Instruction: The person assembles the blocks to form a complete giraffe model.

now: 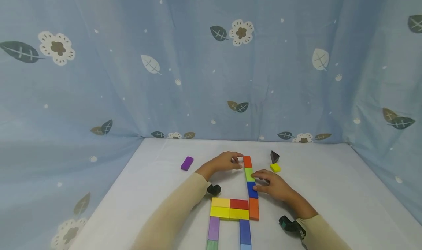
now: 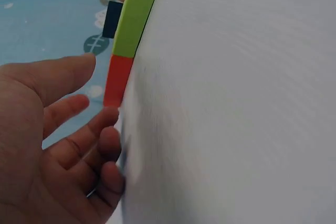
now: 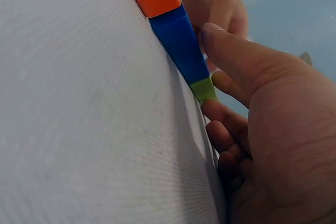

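Note:
A column of flat blocks stands end to end on the white table: a red-orange block (image 1: 247,162) at the far end, then a lime green block (image 1: 248,174), a dark blue block (image 1: 252,190) and an orange block (image 1: 254,209). My left hand (image 1: 227,161) is left of the far end, index fingertip at the red-orange block's corner, thumb apart from it. From the right side, my right hand (image 1: 273,185) reaches the column, its fingertips against the lime green block and its thumb by the dark blue one. Neither hand grips a block.
Nearer me, yellow blocks (image 1: 219,212), a red block (image 1: 239,204), a lilac block (image 1: 213,228) and a blue block (image 1: 245,231) join the column. Loose lie a purple block (image 1: 187,163), a dark triangular block (image 1: 274,157) and a small yellow block (image 1: 275,167). A patterned curtain (image 1: 197,78) hangs behind.

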Demonstrator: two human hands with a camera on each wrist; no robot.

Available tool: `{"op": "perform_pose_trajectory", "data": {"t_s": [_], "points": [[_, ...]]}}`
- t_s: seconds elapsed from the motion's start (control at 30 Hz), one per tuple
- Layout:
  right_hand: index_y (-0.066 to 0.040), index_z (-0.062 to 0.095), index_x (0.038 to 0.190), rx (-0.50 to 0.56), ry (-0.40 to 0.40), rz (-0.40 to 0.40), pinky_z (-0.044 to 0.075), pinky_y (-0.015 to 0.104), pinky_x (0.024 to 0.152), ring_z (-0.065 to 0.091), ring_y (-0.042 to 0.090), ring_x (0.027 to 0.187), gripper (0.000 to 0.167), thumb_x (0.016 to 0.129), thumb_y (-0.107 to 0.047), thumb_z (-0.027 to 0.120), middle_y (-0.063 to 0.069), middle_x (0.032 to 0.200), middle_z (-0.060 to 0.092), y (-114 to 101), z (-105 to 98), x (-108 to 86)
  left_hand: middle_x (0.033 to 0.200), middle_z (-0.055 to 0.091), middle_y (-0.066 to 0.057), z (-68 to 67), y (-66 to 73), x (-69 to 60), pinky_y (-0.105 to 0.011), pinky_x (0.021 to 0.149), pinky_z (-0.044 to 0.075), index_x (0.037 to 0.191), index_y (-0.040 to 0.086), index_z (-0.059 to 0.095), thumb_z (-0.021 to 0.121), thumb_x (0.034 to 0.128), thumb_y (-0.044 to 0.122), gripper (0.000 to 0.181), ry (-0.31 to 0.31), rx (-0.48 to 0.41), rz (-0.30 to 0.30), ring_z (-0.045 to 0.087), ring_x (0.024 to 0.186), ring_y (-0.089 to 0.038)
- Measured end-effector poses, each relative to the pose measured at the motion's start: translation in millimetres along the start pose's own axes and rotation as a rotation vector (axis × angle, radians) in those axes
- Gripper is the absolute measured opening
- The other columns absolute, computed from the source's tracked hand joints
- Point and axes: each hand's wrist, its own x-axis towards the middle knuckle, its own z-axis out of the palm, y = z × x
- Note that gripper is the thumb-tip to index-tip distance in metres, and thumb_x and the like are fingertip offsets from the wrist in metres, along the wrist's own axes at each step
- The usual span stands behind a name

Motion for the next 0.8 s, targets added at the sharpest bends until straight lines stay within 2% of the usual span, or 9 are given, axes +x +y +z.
{"op": "perform_pose_trajectory", "data": {"t_s": [0.27,0.53,0.67,0.8], "points": [[-0.029,0.066,0.125,0.003,-0.003,-0.034,0.044,0.052,0.097,0.053,0.028,0.119,0.047,0.082,-0.048,0.074,-0.002,0.129,0.056,1.2,-0.6,-0.8,0.105,0.061,0.011,-15.0,-6.7,-50.4,-0.024,0.071,0.051,0.137,0.025,0.057,0.07,0.0897,0.036,0.051,-0.078,0.02,0.066,0.056,0.09,-0.011],[-0.025,0.065,0.125,0.022,-0.004,-0.07,0.044,0.052,0.097,0.054,0.029,0.118,0.045,0.085,-0.044,0.073,0.0,0.128,0.057,0.6,-0.5,-2.1,0.101,0.06,0.011,-22.2,-13.9,-110.9,-0.025,0.067,0.051,0.135,0.029,0.06,0.069,0.0898,0.035,0.046,-0.113,0.049,0.158,0.055,0.081,-0.01],[-0.029,0.066,0.124,0.02,0.002,-0.042,0.044,0.051,0.097,0.054,0.026,0.118,0.045,0.083,-0.046,0.074,-0.003,0.127,0.057,-0.3,-0.5,-2.3,0.101,0.061,0.007,-27.2,-17.5,-137.5,-0.025,0.066,0.05,0.134,0.027,0.062,0.069,0.0893,0.033,0.045,-0.108,0.043,0.192,0.054,0.078,-0.009],[-0.031,0.066,0.123,0.028,0.007,-0.011,0.043,0.05,0.098,0.054,0.025,0.119,0.045,0.082,-0.047,0.075,-0.005,0.127,0.057,-1.9,-1.1,-2.4,0.099,0.061,0.006,-28.4,-24.5,-155.1,-0.026,0.07,0.049,0.132,0.023,0.064,0.071,0.0874,0.037,0.047,-0.121,0.008,0.219,0.054,0.081,-0.01]]}}
